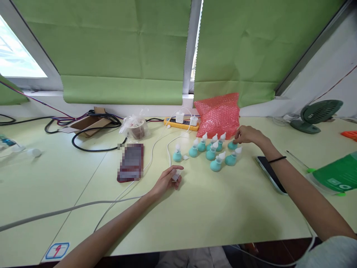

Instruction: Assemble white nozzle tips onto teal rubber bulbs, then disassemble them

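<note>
- On the pale green tabletop (212,208), nine or so teal bulbs (211,153) stand upright in a loose cluster. Their long axes are near vertical, and their white tips point up, tilting slightly right.
- One more bulb (177,155) stands apart to the left of the cluster, with a small loose white cap (186,158) just beside it.
- The right hand (247,136) reaches to the far right of the cluster. Its fingers curl down over the back bulb (232,145) and touch it; I cannot tell whether they grip it.
- The left hand (167,181) rests on the tabletop nearer the person, below the lone bulb. Its fingers are closed around a small white piece (176,175).
- Each bulb has a round, squat teal body that narrows into a white cone-shaped nozzle.
- A pink bubble-wrap bag (219,114) stands just behind the cluster.
- A red phone (131,162) lies to the left of the left hand.
</note>
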`<action>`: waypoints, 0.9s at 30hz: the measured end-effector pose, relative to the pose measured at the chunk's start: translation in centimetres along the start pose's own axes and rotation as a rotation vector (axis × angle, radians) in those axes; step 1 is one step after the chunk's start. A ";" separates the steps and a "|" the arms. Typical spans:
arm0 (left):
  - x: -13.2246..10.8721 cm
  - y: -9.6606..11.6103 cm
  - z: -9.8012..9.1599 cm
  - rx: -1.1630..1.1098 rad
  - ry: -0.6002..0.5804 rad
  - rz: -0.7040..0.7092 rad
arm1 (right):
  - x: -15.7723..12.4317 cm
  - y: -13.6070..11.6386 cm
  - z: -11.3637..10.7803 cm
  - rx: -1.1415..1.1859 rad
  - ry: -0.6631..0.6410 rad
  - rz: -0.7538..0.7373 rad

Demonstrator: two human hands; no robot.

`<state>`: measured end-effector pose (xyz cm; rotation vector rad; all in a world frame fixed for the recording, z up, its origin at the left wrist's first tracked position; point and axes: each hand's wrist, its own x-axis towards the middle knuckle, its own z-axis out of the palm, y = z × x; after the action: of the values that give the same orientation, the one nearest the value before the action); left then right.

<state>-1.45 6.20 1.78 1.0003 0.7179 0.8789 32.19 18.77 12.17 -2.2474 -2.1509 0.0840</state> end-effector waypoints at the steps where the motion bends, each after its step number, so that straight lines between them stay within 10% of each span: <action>1: 0.0 0.1 0.0 -0.012 -0.004 -0.012 | -0.3 0.1 -0.5 -0.031 0.011 0.025; 8: -0.2 0.5 0.3 -0.029 -0.008 0.009 | -4.6 -0.7 -5.0 0.036 0.339 -0.127; 14: -0.3 0.7 0.7 -0.054 0.014 0.055 | -9.1 -5.2 -6.8 0.347 0.266 -0.460; 21: -0.3 0.9 1.0 -0.029 0.081 0.051 | -11.2 -12.2 -0.2 0.421 -0.004 -0.762; 27: -0.2 0.8 0.6 0.009 0.134 0.088 | -11.5 -14.3 6.6 0.476 0.047 -0.766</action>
<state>-1.31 6.00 2.75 0.9938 0.7969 1.0273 17.02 7.85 6.64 -1.0903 -2.4603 0.4503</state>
